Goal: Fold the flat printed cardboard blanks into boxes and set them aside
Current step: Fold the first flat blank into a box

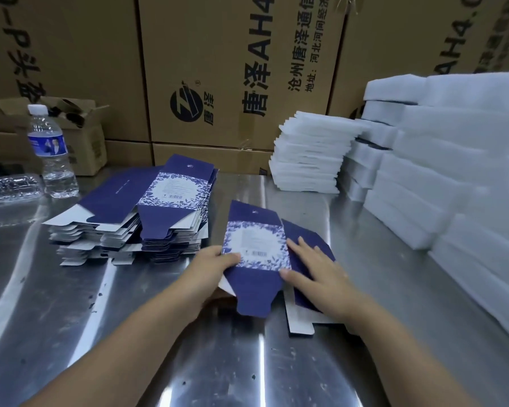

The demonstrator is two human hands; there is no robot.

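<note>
On the steel table [124,324], the person's left hand [210,267] pinches the left edge of a blue printed blank [254,245], thumb on top. The right hand [318,279] lies flat, fingers straight, pressing the blank's right panel. Farther left sits the stack of flat blanks [147,212], then a water bottle [52,151]. White foam sheets [312,154] stand at the far right before brown cartons [232,69].

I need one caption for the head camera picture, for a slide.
Left hand grips a printed blue blank and right hand rests on it, on a steel table beside the blank stack.
</note>
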